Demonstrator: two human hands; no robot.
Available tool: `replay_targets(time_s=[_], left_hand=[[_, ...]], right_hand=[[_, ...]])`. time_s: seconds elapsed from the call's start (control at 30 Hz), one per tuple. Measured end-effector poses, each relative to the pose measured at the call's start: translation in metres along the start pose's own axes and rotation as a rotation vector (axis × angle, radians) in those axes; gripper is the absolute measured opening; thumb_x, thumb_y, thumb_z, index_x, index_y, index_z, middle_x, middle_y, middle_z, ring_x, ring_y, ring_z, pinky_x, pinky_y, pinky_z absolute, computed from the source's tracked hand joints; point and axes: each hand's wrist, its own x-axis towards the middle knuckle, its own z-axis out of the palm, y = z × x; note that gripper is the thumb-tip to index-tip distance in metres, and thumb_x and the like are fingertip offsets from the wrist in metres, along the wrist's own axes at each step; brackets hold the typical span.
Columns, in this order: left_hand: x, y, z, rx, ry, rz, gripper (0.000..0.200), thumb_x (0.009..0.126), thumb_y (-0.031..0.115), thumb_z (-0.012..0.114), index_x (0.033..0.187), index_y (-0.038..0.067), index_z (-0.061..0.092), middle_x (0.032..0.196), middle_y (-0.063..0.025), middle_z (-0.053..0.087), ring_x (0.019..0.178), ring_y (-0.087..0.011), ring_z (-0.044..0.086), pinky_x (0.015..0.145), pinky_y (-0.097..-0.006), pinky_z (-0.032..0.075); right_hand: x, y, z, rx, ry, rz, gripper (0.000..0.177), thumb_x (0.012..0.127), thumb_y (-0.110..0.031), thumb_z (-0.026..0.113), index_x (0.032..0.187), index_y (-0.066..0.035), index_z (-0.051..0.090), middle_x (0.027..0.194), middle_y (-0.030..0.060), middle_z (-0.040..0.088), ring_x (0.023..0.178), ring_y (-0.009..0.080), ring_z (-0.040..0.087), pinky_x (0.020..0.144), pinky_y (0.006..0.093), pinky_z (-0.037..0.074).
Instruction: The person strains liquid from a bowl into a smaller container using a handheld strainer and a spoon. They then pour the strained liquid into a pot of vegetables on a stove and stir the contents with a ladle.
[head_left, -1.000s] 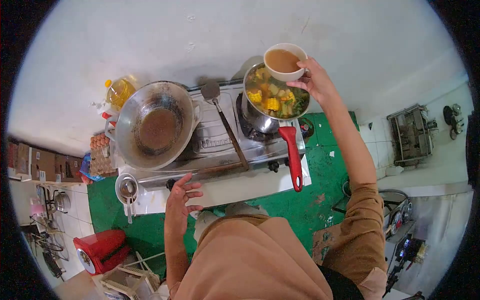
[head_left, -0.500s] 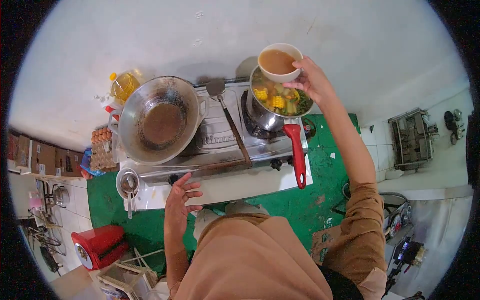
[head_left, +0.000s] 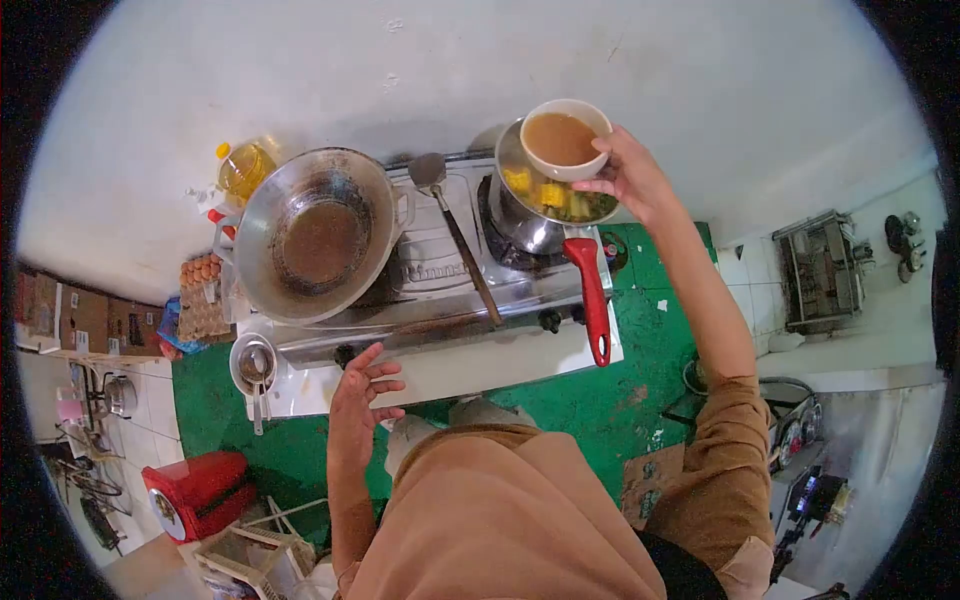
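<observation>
Moved: bowl (head_left: 563, 138) sits lower over the pot (head_left: 527, 228) than half a second ago and hides more of the food; the left hand has kept its place.
Bowl: one, round, white and glazed, nearly full of cloudy brown broth, held level above the pot's far rim.
Right hand (head_left: 630, 182): clasps the bowl at its near side, thumb on the rim, fingers under the wall; arm stretched out, brown sleeve pushed up to the elbow.
Left hand (head_left: 360, 405): holds nothing, fingers spread wide, hovering just before the stove's front edge.
Pot: one, shiny metal, directly under the right hand, with one glossy red handle (head_left: 592, 300) pointing back along the right forearm.
Food: yellow corn pieces (head_left: 550, 195), two in view, with green vegetable bits.
Stove (head_left: 430, 275): one, steel, between the hands; two dark knobs on its front; raised lettering on the middle panel, too small to read.
Spatula (head_left: 455, 235): one, metal blade and long brown handle, lying across the stove.
Wok (head_left: 315, 235): one, wide, dull metal with a dark burnt centre, beyond the left hand.
Small dish (head_left: 253, 365): one, round, just left of the left hand, holding metal spoons; count unclear.
Oil bottle (head_left: 245, 170): one, clear plastic, yellow.
Egg tray (head_left: 203, 295): brown eggs, left of the wok.
</observation>
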Motion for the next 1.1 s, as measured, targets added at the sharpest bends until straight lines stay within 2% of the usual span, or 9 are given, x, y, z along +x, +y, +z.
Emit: replay_targets(time_s=[0.07, 0.2, 0.33, 0.43, 0.5, 0.7, 0.8, 0.87, 1.1], left_hand=[[0.000, -0.001, 0.000, 0.002, -0.004, 0.002, 0.059, 0.091, 0.053, 0.043, 0.132, 0.011, 0.043, 0.114, -0.0076, 0.055, 0.097, -0.0157, 0.055, 0.066, -0.0294, 0.051], [-0.002, 0.001, 0.004, 0.025, -0.009, -0.003, 0.059, 0.091, 0.053, 0.042, 0.132, 0.011, 0.043, 0.114, -0.0073, 0.055, 0.097, -0.0156, 0.055, 0.066, -0.0294, 0.051], [0.000, -0.003, 0.002, 0.021, -0.023, -0.010, 0.059, 0.091, 0.054, 0.042, 0.132, 0.011, 0.043, 0.113, -0.0070, 0.055, 0.096, -0.0155, 0.055, 0.066, -0.0295, 0.051], [0.000, -0.003, 0.003, -0.001, -0.043, 0.029, 0.064, 0.090, 0.053, 0.046, 0.135, 0.008, 0.038, 0.114, -0.0101, 0.056, 0.096, -0.0188, 0.058, 0.062, -0.0287, 0.055], [-0.002, 0.001, 0.008, 0.040, -0.027, 0.004, 0.061, 0.091, 0.055, 0.043, 0.132, 0.010, 0.043, 0.113, -0.0072, 0.055, 0.096, -0.0158, 0.055, 0.066, -0.0295, 0.050], [0.000, -0.001, 0.006, 0.027, -0.027, -0.007, 0.061, 0.091, 0.055, 0.043, 0.133, 0.011, 0.042, 0.113, -0.0076, 0.056, 0.096, -0.0164, 0.055, 0.068, -0.0289, 0.050], [-0.001, 0.000, 0.008, 0.052, -0.019, 0.012, 0.061, 0.090, 0.055, 0.044, 0.133, 0.011, 0.042, 0.114, -0.0076, 0.056, 0.097, -0.0165, 0.055, 0.068, -0.0286, 0.050], [0.000, 0.001, 0.007, 0.037, -0.016, -0.003, 0.061, 0.090, 0.054, 0.044, 0.133, 0.011, 0.042, 0.114, -0.0075, 0.056, 0.097, -0.0165, 0.055, 0.068, -0.0285, 0.050], [0.001, 0.001, 0.002, 0.015, 0.000, -0.012, 0.058, 0.090, 0.052, 0.044, 0.132, 0.011, 0.043, 0.114, -0.0072, 0.055, 0.097, -0.0165, 0.055, 0.067, -0.0284, 0.050]], right_hand=[[-0.009, -0.001, 0.001, -0.039, 0.012, 0.011, 0.055, 0.082, -0.021, 0.058, 0.132, -0.008, 0.038, 0.119, 0.0146, 0.049, 0.103, 0.0294, 0.057, 0.076, 0.0390, 0.058], [-0.018, -0.001, -0.007, -0.061, 0.012, 0.011, 0.056, 0.082, -0.021, 0.058, 0.133, -0.008, 0.038, 0.119, 0.0147, 0.049, 0.101, 0.0298, 0.057, 0.076, 0.0381, 0.058], [-0.025, -0.003, -0.011, -0.080, 0.049, 0.002, 0.057, 0.082, -0.021, 0.058, 0.133, -0.007, 0.038, 0.117, 0.0147, 0.050, 0.100, 0.0297, 0.058, 0.075, 0.0371, 0.059], [-0.026, -0.004, -0.018, -0.085, 0.064, 0.007, 0.057, 0.082, -0.021, 0.058, 0.133, -0.008, 0.038, 0.117, 0.0148, 0.050, 0.099, 0.0294, 0.058, 0.075, 0.0368, 0.059], [-0.024, -0.004, -0.022, -0.085, 0.070, 0.012, 0.057, 0.082, -0.021, 0.058, 0.133, -0.008, 0.038, 0.116, 0.0150, 0.050, 0.099, 0.0291, 0.058, 0.075, 0.0367, 0.059], [-0.020, -0.002, -0.022, -0.027, 0.045, 0.014, 0.058, 0.082, -0.018, 0.059, 0.134, -0.006, 0.036, 0.121, 0.0138, 0.048, 0.102, 0.0310, 0.057, 0.068, 0.0378, 0.061], [-0.015, 0.001, -0.018, -0.039, 0.038, 0.027, 0.058, 0.082, -0.019, 0.059, 0.134, -0.006, 0.037, 0.122, 0.0140, 0.048, 0.102, 0.0318, 0.057, 0.069, 0.0386, 0.060], [-0.013, 0.001, -0.012, -0.067, 0.028, 0.039, 0.056, 0.082, -0.021, 0.060, 0.133, -0.009, 0.039, 0.117, 0.0153, 0.050, 0.102, 0.0294, 0.057, 0.077, 0.0391, 0.058], [0.006, 0.002, 0.002, -0.051, -0.012, 0.042, 0.052, 0.081, -0.019, 0.061, 0.129, -0.008, 0.042, 0.115, 0.0143, 0.050, 0.100, 0.0290, 0.057, 0.076, 0.0398, 0.059]])
